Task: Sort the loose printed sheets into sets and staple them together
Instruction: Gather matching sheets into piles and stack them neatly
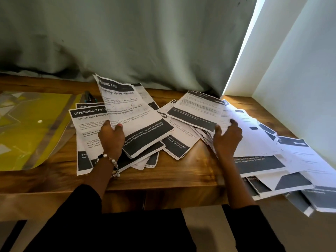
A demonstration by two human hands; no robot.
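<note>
left hand (111, 138) gripping a raised printed sheet (134, 113), right hand (227, 137) on scattered sheets (254, 139) across wooden table (181, 171)

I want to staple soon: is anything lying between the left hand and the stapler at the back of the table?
Yes. The left hand grips a lifted sheet, and that sheet rises between the hand and the stapler. More printed sheets lie flat on the table on that path, one reaching the stapler's near end.
</note>
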